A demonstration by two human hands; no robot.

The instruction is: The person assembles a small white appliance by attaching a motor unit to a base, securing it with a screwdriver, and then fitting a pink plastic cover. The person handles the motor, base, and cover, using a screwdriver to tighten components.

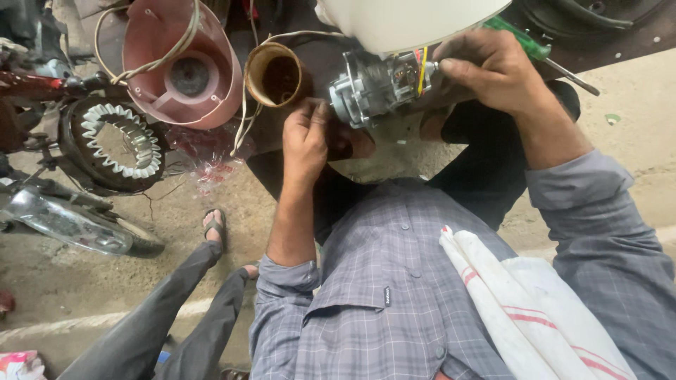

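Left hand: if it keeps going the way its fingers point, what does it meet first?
The left hand points up-frame, fingertips already at the grey metal motor. Straight on, it likely meets the motor's end housing first; the brown cup sits just left of that line, though depth is unclear.

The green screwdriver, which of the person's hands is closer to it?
Right. The right hand lies over the green screwdriver, touching its handle. The left hand is far off, at the other end of the grey motor.
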